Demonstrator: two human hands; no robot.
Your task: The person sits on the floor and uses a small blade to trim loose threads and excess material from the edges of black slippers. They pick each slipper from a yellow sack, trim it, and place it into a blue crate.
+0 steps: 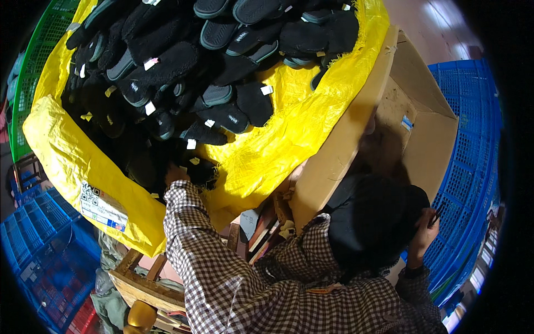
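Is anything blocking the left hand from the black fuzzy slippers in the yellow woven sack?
Nothing visible is. The left hand is past the near rim of the yellow woven sack, right at the pile of black fuzzy slippers. Its fingertips are hidden, so I can't tell whether it grips one.

Glare whitens the floor while fisheye edges curve into black.

Brown-and-white checked long sleeves, small checks, loose folds, dark right cuff
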